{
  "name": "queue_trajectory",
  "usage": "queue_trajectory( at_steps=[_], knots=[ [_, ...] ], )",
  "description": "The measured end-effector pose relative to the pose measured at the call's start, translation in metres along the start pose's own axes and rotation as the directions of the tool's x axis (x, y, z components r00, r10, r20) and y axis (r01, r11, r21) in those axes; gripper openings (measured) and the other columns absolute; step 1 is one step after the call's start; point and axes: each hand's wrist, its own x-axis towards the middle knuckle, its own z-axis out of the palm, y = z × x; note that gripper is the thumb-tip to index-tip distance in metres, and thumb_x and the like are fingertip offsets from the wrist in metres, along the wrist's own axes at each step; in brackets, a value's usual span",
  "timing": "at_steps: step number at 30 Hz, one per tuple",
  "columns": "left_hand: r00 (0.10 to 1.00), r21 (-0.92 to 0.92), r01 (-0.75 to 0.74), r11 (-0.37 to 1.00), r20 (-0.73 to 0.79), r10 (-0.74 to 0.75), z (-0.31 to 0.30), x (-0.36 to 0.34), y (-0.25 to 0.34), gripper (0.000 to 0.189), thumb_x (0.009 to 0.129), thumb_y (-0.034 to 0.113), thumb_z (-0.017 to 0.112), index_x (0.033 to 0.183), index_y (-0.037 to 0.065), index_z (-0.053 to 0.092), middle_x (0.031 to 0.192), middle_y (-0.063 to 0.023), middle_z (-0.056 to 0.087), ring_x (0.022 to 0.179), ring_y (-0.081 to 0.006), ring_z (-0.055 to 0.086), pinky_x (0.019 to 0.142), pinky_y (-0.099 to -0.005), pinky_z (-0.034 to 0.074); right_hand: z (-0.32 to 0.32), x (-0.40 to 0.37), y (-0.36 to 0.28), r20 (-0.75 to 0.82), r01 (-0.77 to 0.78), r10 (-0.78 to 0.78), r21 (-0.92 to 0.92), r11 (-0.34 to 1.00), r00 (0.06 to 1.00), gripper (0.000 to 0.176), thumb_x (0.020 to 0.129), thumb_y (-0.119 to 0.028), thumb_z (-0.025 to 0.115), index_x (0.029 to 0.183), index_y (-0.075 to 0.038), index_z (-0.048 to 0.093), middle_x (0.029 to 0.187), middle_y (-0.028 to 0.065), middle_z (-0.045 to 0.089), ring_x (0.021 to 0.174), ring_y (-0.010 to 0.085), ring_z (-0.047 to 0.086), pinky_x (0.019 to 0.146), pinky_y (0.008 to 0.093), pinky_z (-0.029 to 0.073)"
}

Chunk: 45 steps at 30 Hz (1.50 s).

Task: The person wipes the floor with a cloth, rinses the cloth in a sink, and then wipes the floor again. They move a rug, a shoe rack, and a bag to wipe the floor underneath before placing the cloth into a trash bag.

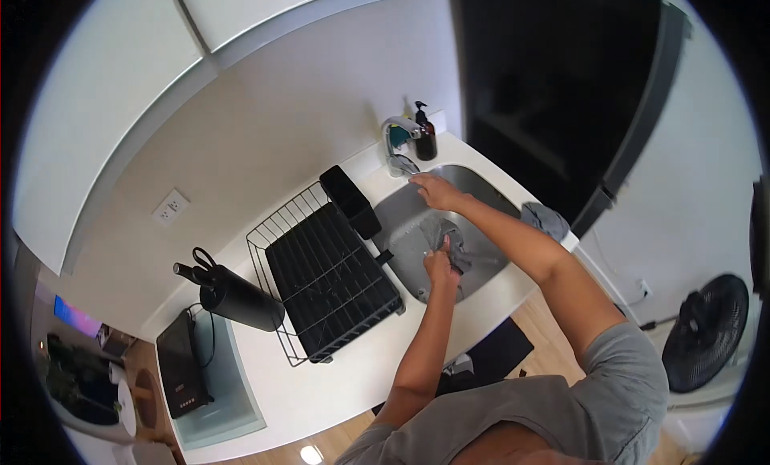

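In the steel sink (pixel 391 216), my left hand (pixel 441 266) is closed around a wet grey cloth (pixel 449 237) that hangs in folds over the basin. Water shows around the cloth at the sink's bottom. My right hand (pixel 435 192) reaches across to the chrome faucet (pixel 390 136), its fingers stretched out at the tip of the lever (pixel 406 165). Whether the fingertips press on the lever is hard to see.
Left of the sink stands a black dish rack (pixel 321 264) with a utensil holder (pixel 350 200). A soap bottle (pixel 425 136) is behind the faucet. Another grey cloth (pixel 545 220) lies at the counter's right edge. A black knife holder (pixel 241 299) stands farther left.
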Motion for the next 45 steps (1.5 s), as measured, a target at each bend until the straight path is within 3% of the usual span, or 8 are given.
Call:
queue_trajectory(
  at_steps=[11, 22, 23, 27, 36, 39, 43, 45],
  knots=[
    [0.900, 0.321, -0.117, 0.940, -0.366, 0.237, 0.023, 0.133, -0.002, 0.045, 0.094, 0.022, 0.052, 0.127, -0.008, 0.043, 0.110, -0.0197, 0.060, 0.099, -0.0285, 0.060, 0.082, -0.0376, 0.049, 0.058, 0.100, 0.082, 0.125, 0.188, -0.148, -0.442, 0.877, 0.981, 0.066, 0.079, 0.001, 0.048, 0.142, -0.005, 0.031, 0.150, 0.0145, 0.029, 0.085, 0.0312, 0.063, 0.075, 0.0392, 0.055],
    [0.789, 0.901, -0.244, 0.360, -0.032, 0.614, 0.022, 0.227, -0.001, 0.019, 0.078, 0.011, 0.070, 0.092, -0.002, 0.068, 0.076, -0.0078, 0.067, 0.069, -0.0170, 0.062, 0.063, -0.0326, 0.048, 0.066, 0.129, 0.106, 0.285, 0.353, -0.259, -0.362, 0.863, 0.923, 0.040, 0.093, -0.014, 0.042, 0.128, 0.006, 0.044, 0.108, 0.0258, 0.060, 0.083, 0.0326, 0.066, 0.077, 0.0413, 0.053],
    [0.570, 0.950, -0.252, 0.186, -0.009, 0.821, 0.036, 0.212, -0.006, 0.026, 0.073, 0.018, 0.075, 0.085, -0.004, 0.068, 0.071, -0.0136, 0.067, 0.067, -0.0244, 0.065, 0.065, -0.0360, 0.048, 0.087, 0.139, 0.121, 0.307, 0.364, -0.278, -0.275, 0.890, 0.910, 0.049, 0.095, -0.024, 0.038, 0.137, 0.002, 0.035, 0.107, 0.0320, 0.059, 0.089, 0.0392, 0.064, 0.082, 0.0449, 0.051],
    [0.712, 0.997, -0.065, 0.041, 0.018, 0.702, 0.061, 0.185, 0.015, 0.040, 0.068, 0.027, 0.078, 0.089, -0.005, 0.065, 0.081, -0.0273, 0.064, 0.075, -0.0389, 0.065, 0.069, -0.0428, 0.049, 0.082, 0.148, 0.117, 0.411, -0.023, -0.002, 0.056, 0.998, 0.911, 0.059, 0.097, -0.038, 0.028, 0.143, -0.002, 0.024, 0.109, 0.0330, 0.059, 0.098, 0.0482, 0.059, 0.090, 0.0495, 0.046],
    [0.692, 0.961, -0.202, -0.189, 0.277, 0.667, 0.081, 0.156, 0.024, 0.020, 0.069, 0.008, 0.065, 0.086, -0.002, 0.063, 0.088, -0.0254, 0.065, 0.085, -0.0436, 0.062, 0.076, -0.0470, 0.050, 0.024, 0.134, 0.102, 0.510, 0.180, -0.146, -0.018, 0.983, 0.848, 0.051, 0.090, -0.024, 0.055, 0.137, -0.012, 0.040, 0.116, 0.0236, 0.060, 0.105, 0.0373, 0.058, 0.090, 0.0441, 0.046],
    [0.733, 0.973, -0.147, -0.177, 0.228, 0.641, 0.069, 0.161, 0.023, 0.022, 0.072, 0.015, 0.070, 0.083, -0.002, 0.060, 0.078, -0.0206, 0.065, 0.074, -0.0333, 0.065, 0.066, -0.0428, 0.049, 0.011, 0.085, 0.108, -0.215, 0.270, -0.220, 0.237, 0.933, 0.951, 0.047, 0.080, -0.017, 0.068, 0.125, -0.012, 0.055, 0.119, 0.0204, 0.059, 0.103, 0.0340, 0.058, 0.088, 0.0399, 0.047],
    [0.713, 0.840, -0.426, 0.336, 0.083, 0.697, 0.056, 0.139, 0.024, 0.018, 0.072, 0.006, 0.068, 0.076, 0.003, 0.051, 0.064, 0.0004, 0.044, 0.060, -0.0092, 0.040, 0.053, -0.0263, 0.035, 0.085, -0.003, 0.143, 0.304, -0.371, 0.254, 0.886, 0.277, 0.918, 0.029, 0.086, -0.025, 0.068, 0.105, -0.004, 0.067, 0.125, 0.0087, 0.058, 0.111, 0.0243, 0.054, 0.091, 0.0367, 0.045],
    [0.683, 0.734, -0.531, 0.423, 0.076, 0.727, 0.027, 0.138, 0.026, 0.019, 0.075, 0.000, 0.063, 0.091, 0.004, 0.052, 0.076, -0.0005, 0.051, 0.068, -0.0114, 0.049, 0.058, -0.0256, 0.041, 0.107, -0.032, 0.177, 0.367, -0.420, 0.207, 0.754, 0.505, 0.907, 0.033, 0.086, -0.025, 0.068, 0.110, -0.003, 0.064, 0.126, 0.0072, 0.058, 0.112, 0.0209, 0.053, 0.092, 0.0349, 0.044]
  ],
)
